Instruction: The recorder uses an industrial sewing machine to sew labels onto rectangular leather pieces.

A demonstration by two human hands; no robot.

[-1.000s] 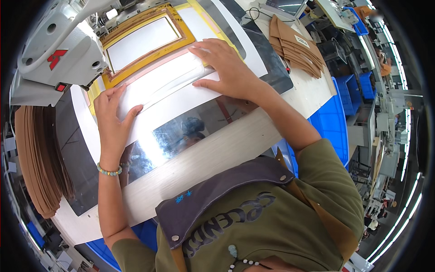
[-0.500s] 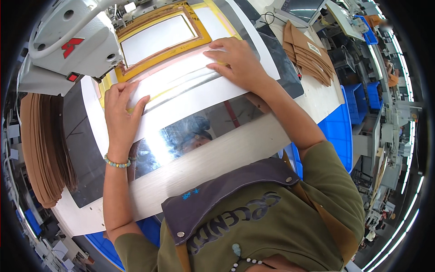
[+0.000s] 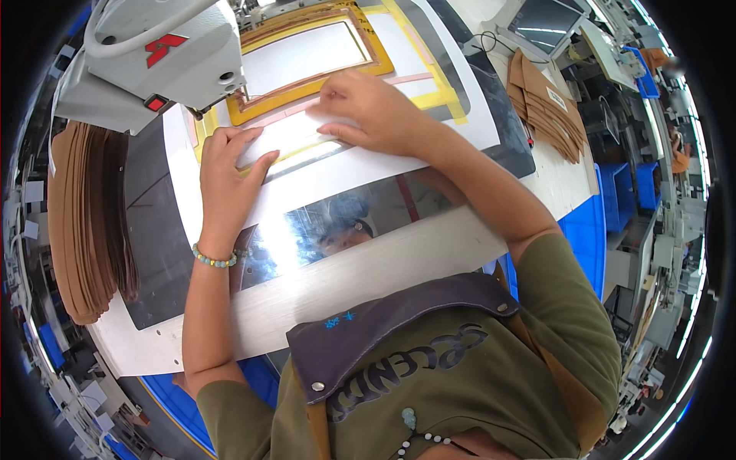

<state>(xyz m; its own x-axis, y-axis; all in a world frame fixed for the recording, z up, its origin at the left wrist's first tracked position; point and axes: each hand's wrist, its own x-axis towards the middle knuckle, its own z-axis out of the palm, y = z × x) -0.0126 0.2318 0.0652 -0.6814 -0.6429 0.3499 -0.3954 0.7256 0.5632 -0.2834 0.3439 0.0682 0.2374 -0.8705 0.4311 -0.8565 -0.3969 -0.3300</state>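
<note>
A flat template with a white sheet, yellow tape strips and a strip of clear film lies on the worktable. On it rests a yellow frame with a brown inner border. My left hand is spread at the template's near left part, thumb apart from the fingers, holding nothing visible. My right hand is over the middle of the strip just below the frame. Its fingers are bent and slightly blurred, with the thumb apart, and nothing shows between them.
A white sewing machine head stands at the upper left, close to the frame. Brown stacked pieces hang at the left edge, and more brown pieces lie at the right. Blue bins stand beyond the table.
My right hand has moved left along the strip toward my left hand, its fingers more bent. My left hand stays at the template's left part. The whole view has shifted slightly.
</note>
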